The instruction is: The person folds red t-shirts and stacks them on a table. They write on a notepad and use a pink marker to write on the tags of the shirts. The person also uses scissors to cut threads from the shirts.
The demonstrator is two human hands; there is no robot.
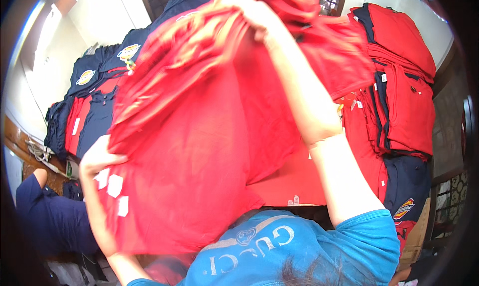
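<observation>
A large red shirt (194, 171) is stretched out in front of me and fills the middle of the view, its upper folds blurred by motion. My left hand (102, 158) pinches its left edge, close to several white tags (115, 186) along the side. Farther up, my right hand (252, 14) grips the bunched top of the same shirt, with the arm raised across it. The tips of the right fingers are partly lost in the folds. Loose red cloth hangs to the right of my right forearm.
Folded red and navy garments (404, 101) are stacked at the right. Navy garments with round emblems (92, 69) lie at the far left. A red garment with a flat surface (294, 181) is under the shirt. Another person's navy sleeve (55, 216) shows at the lower left.
</observation>
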